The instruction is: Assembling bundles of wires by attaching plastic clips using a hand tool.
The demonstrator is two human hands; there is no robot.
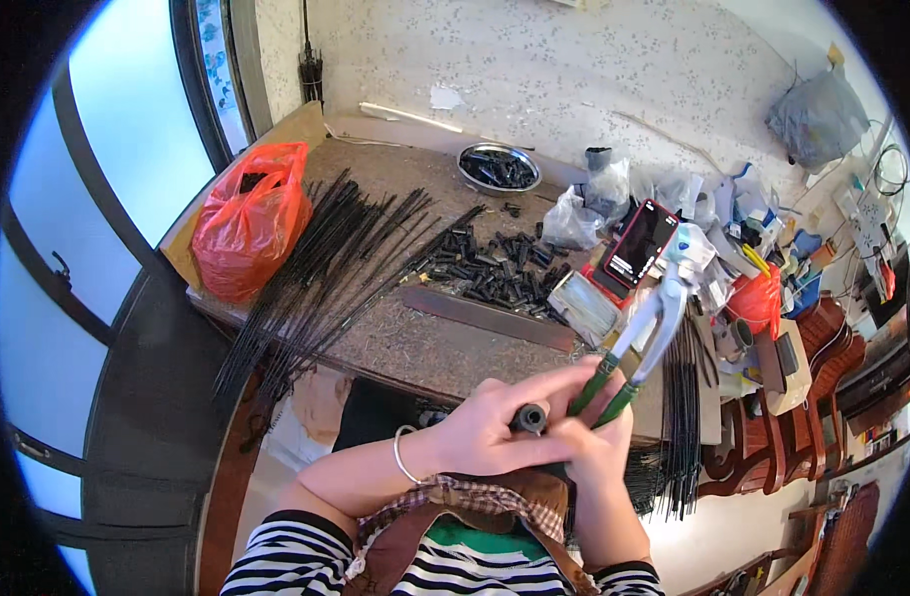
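left hand (490, 427): fingers curled and closed around a short black tube (530, 418), its open round end facing up toward the camera; a thin silver bangle (402, 455) sits on the wrist.
right hand (594, 442): wrapped tight about the green handles of a pair of pliers (642, 341) — the two handles are squeezed near each other, the silvery head pointing to 1 o'clock above the table edge.
tube and pliers: the tube sits just at 9 o'clock of the pliers' handles, the two hands touching over the person's lap.
rods: a sheaf of long thin black rods (326, 268) fans out at 10 o'clock, its ends overhanging the table's near edge; a second bundle (682, 417) hangs at 3 o'clock.
small parts: a heap of short black tubes (495, 266) lies at 12 o'clock, with a round metal bowl (499, 167) of the same further back.
table (415, 338): speckled brown top, crowded — an orange plastic bag (251, 219) at 10 o'clock, a phone (639, 243) with a lit screen at 1 o'clock, clear bags and clutter beyond.
room: pale flecked wall behind, dark-framed window at far left, wooden chairs at 3 o'clock.
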